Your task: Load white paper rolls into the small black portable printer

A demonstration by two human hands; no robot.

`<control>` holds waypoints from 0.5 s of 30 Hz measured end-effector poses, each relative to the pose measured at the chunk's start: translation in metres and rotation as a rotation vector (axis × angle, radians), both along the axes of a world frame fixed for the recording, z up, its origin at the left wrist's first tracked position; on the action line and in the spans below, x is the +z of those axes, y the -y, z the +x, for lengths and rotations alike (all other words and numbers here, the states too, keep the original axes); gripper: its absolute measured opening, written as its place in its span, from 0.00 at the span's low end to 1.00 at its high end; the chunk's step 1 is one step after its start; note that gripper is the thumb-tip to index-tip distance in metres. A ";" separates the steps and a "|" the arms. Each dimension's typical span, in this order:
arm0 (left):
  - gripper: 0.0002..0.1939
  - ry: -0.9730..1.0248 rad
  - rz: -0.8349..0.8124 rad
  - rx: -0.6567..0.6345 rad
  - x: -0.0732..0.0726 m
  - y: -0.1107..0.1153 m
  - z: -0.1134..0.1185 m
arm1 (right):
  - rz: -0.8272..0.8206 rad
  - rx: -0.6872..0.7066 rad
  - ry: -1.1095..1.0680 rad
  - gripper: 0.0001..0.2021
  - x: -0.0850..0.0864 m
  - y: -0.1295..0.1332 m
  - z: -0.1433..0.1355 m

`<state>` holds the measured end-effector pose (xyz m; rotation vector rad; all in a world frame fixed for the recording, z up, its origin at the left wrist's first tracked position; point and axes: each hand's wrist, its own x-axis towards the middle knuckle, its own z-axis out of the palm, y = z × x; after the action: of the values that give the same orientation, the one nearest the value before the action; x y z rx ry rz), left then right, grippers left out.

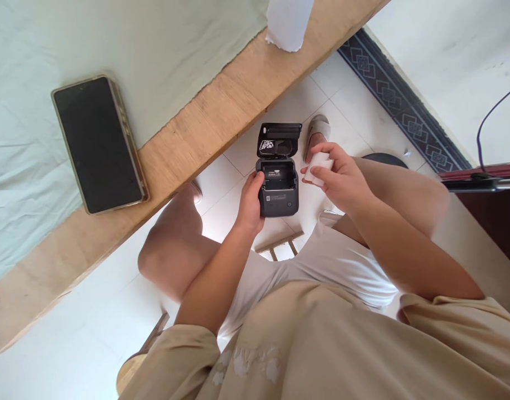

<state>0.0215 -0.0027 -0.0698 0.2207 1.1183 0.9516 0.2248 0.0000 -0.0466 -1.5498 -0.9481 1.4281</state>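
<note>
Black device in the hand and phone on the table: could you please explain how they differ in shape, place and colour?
The black device has its lid raised over a hollow inside; the phone is a flat slab. The left hand holds the black device, while the phone lies on the table. The phone has a yellowish rim, whereas the black device is dark at its edges. Both look mostly black.

I can't read any words or numbers: the label [275,198] on the front of the black printer [280,188] in my left hand [251,203] bears a pale square sign and tiny, illegible lines, and the white print [274,173] inside and white marking [266,145] on its raised lid [279,139] are unreadable too
</note>
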 end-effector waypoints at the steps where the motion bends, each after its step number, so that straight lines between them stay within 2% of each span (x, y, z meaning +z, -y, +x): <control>1: 0.20 -0.002 0.004 -0.002 0.000 0.000 0.000 | 0.083 0.026 0.115 0.21 -0.002 0.002 -0.001; 4: 0.19 -0.008 0.036 -0.011 -0.001 0.001 0.001 | 0.372 0.128 0.422 0.26 -0.005 0.005 -0.006; 7: 0.19 -0.025 0.067 -0.023 0.000 0.002 0.002 | 0.568 0.251 0.562 0.28 -0.006 0.007 -0.010; 10: 0.20 -0.069 0.109 -0.063 0.000 0.004 0.003 | 0.635 0.328 0.660 0.25 -0.007 0.008 -0.014; 15: 0.21 -0.089 0.175 -0.104 0.002 0.007 0.004 | 0.581 0.336 0.831 0.19 -0.012 0.009 -0.015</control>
<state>0.0252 -0.0098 -0.0681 0.4631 1.0942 0.9544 0.2094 -0.0086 -0.0590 -1.5575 -1.9795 0.5488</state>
